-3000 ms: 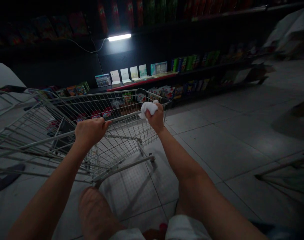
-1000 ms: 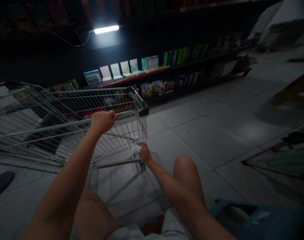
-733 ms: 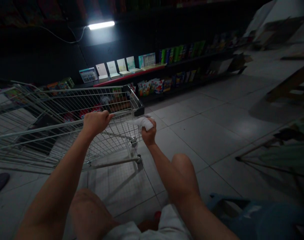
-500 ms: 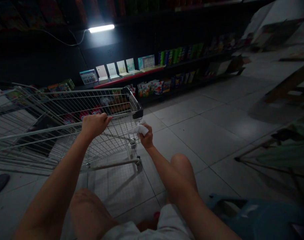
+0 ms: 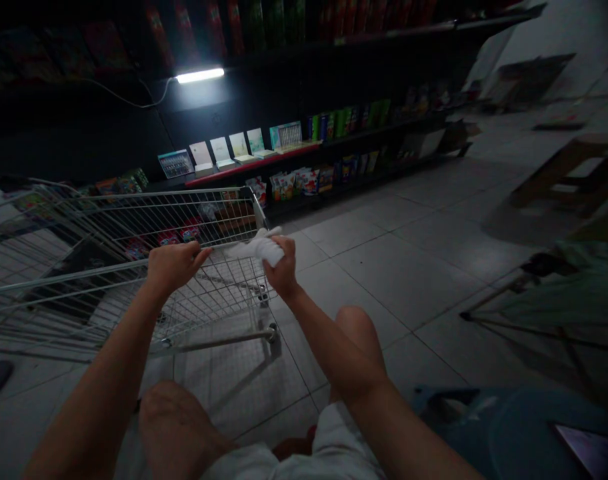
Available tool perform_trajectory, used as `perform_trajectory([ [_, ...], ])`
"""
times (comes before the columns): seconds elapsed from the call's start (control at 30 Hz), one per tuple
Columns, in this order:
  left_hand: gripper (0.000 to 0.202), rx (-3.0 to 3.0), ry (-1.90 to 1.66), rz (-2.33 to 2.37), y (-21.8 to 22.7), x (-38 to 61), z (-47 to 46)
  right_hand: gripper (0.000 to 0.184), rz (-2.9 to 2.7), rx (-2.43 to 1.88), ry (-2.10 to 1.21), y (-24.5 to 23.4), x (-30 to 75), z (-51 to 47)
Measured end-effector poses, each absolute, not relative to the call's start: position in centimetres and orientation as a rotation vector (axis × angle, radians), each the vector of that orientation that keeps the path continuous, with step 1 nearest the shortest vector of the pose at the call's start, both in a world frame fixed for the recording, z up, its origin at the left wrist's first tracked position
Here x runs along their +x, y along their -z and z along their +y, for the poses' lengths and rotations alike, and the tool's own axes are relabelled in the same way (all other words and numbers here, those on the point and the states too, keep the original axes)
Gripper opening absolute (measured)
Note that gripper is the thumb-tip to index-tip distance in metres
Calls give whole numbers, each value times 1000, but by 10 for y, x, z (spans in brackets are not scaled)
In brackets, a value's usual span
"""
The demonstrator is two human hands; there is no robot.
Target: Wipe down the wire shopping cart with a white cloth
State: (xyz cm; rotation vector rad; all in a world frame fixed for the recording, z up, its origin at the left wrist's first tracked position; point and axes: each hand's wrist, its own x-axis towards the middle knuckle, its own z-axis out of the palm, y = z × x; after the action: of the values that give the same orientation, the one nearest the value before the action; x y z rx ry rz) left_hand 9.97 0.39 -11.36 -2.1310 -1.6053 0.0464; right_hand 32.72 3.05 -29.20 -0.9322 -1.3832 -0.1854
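A metal shopping cart (image 5: 99,271) stands in front of me at the left, with wire sides and a dark corner piece at its far right end. My left hand (image 5: 174,268) is wrapped over the cart's near top rail. My right hand (image 5: 284,268) is closed on a crumpled white cloth (image 5: 267,251) at the cart's right end. Part of the cloth trails left over the top rail. It covers the cart's near corner, so I cannot see the rail beneath it.
Beyond the cart run dark shelves with small boxes (image 5: 288,136), snack bags (image 5: 304,182) and green cans (image 5: 341,123), under a lit tube lamp (image 5: 200,75). A wooden stool (image 5: 559,175) stands on the tiled floor at right. Near me are a blue stool (image 5: 514,433) and a folding chair (image 5: 549,300).
My right hand has moved the cloth up and left, from beside the cart's end onto its top rail. My left hand sits slightly farther left. The view has shifted a little.
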Motion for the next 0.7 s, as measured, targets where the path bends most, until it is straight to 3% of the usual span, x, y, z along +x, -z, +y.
perform_trajectory([
  [0.1,59,-2152,-35,-1588,114,93,-3,16,-1671,-946,156,313,293,23],
  [0.27,59,-2198,8,-1566,113,70,-13,19,-1748,-763,120,348,288,-12],
  [0.47,62,-2235,58,-1504,112,61,-30,33,-1202,-771,141,275,319,-41],
  [0.6,56,-2351,62,-1339,118,90,-41,34,-1532,-610,134,230,313,-30],
  [0.7,54,-2401,-21,-1356,124,102,-42,23,-1684,-603,-16,223,310,-7],
])
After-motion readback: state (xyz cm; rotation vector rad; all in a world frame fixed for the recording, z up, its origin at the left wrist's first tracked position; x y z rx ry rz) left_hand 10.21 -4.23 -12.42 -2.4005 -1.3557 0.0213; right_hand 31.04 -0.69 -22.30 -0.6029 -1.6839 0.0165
